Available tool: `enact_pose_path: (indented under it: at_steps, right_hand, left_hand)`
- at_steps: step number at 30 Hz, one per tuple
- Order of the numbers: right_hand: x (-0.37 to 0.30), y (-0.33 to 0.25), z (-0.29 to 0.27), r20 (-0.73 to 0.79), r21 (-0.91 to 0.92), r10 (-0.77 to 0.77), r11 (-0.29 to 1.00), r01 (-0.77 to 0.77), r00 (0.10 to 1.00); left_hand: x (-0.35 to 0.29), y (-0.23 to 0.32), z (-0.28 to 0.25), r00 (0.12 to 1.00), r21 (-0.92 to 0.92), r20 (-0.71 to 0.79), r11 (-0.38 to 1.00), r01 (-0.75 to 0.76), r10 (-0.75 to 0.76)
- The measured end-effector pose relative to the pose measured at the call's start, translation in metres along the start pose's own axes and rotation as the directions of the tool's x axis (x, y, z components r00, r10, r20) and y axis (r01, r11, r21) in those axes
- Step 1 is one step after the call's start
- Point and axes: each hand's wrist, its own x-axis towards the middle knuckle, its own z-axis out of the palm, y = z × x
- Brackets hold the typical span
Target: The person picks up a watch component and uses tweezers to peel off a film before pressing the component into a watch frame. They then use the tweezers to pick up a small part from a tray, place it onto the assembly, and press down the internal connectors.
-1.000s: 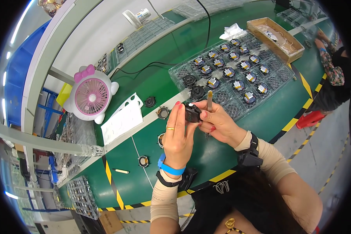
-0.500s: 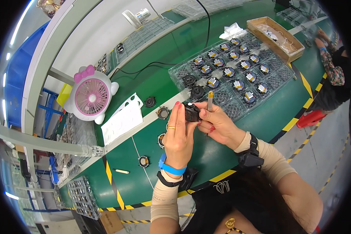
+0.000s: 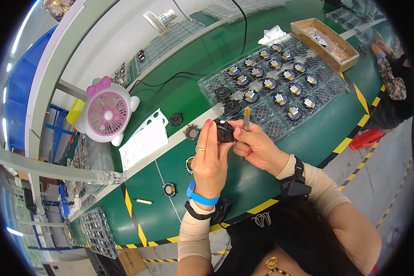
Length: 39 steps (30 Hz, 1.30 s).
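Your left hand (image 3: 209, 162) is partly closed, long fingers straight, thumb opposite, gripping the black part (image 3: 225, 132) over the green table (image 3: 246, 191). Your right hand (image 3: 261, 148), fingers curled, holds a slim tool (image 3: 247, 120) and touches the part's right side.

Bench (image 3: 246, 184) is coloured plain green; its edge is marked with black-and-yellow striped tape (image 3: 342, 147). Held part (image 3: 225, 133) is finished in black. Slim tool (image 3: 246, 120) is toned grey, tipped orange-yellow. Nails (image 3: 208, 121) are painted red. Wristband (image 3: 203, 199) is coloured bright blue; beige is shown on the sleeves (image 3: 195, 241). Clear tray (image 3: 324, 94) is patterned in crosshatch; dark modules (image 3: 293, 113) in it are labelled white and yellow. Fan (image 3: 108, 115) is split: white body, pink grille, pink bow. Sheet (image 3: 145, 142) is left white. Box (image 3: 349, 64) is toned tan. Co-worker's sleeve (image 3: 393, 87) is printed floral.
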Motion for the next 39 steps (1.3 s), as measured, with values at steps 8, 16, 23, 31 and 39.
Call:
enact_pose_path:
  at_steps: [8, 16, 23, 31, 39]
  right_hand:
    - [-0.002, -0.002, 0.005, -0.007, -0.058, -0.002, 0.998, 0.002, 1.0]
    - [-0.009, -0.003, 0.01, 0.055, -0.118, -0.07, 0.99, 0.076, 0.996]
    - [-0.018, -0.035, 0.039, 0.216, -0.595, -0.263, 0.728, 0.34, 0.94]
    - [-0.02, -0.074, 0.058, 0.492, -0.828, 0.03, 0.327, 0.456, 0.87]
    - [-0.036, -0.066, 0.084, 0.431, -0.839, 0.032, 0.382, 0.388, 0.902]
  left_hand:
    - [0.0, 0.0, -0.002, 1.0, -0.045, -0.019, 0.999, 0.012, -0.012]
    - [0.002, -0.001, -0.011, 0.999, -0.09, -0.026, 0.995, -0.05, 0.048]
    - [-0.004, 0.008, -0.029, 0.988, -0.104, -0.044, 0.983, -0.15, 0.147]
    - [-0.01, 0.024, -0.05, 0.958, -0.138, 0.018, 0.95, -0.28, 0.285]
    - [-0.016, 0.03, -0.063, 0.959, -0.175, 0.016, 0.945, -0.277, 0.284]
